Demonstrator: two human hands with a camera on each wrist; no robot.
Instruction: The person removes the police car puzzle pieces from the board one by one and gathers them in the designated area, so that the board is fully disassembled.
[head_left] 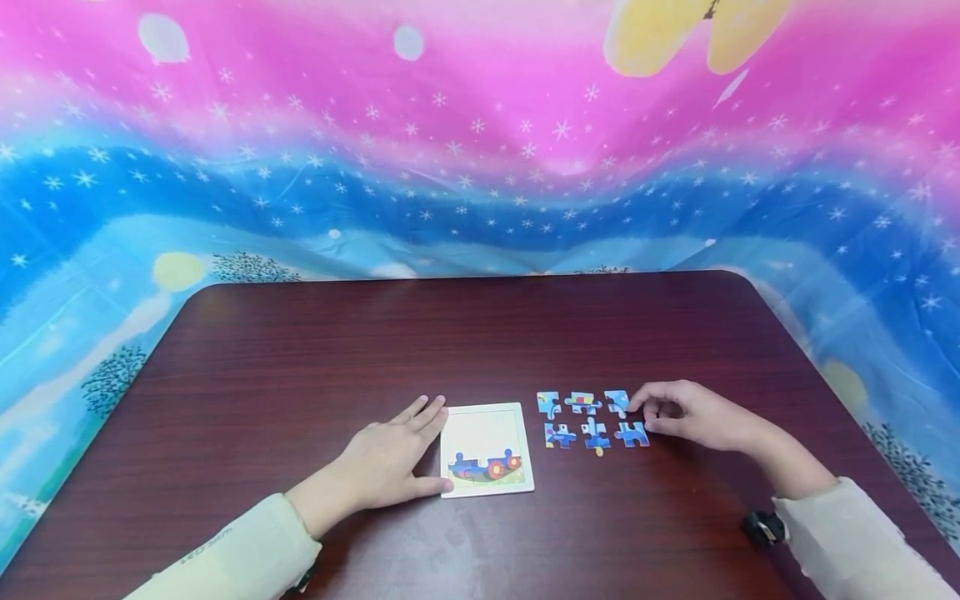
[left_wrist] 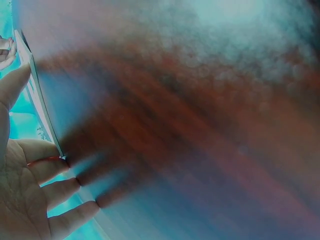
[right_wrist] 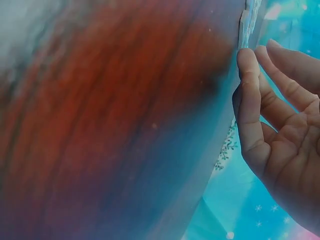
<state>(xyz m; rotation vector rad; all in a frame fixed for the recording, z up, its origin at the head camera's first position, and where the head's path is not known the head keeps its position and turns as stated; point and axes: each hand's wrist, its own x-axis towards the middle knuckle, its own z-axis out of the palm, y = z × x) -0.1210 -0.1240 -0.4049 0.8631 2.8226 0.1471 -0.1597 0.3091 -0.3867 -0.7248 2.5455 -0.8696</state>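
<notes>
A wide stretch of the tabletop (head_left: pixel 480 333) is left between its far edge and one square puzzle tray (head_left: pixel 480 429), whose left edge is touched by the widely spread left hand (head_left: pixel 386 462). The right hand (head_left: pixel 701 414) is held with thumb and forefinger narrowly parted; the upper-right piece (head_left: pixel 617 401) is apparently touched. Right of the tray, six loose pieces (head_left: pixel 596 435) are laid in two rows of three.
</notes>
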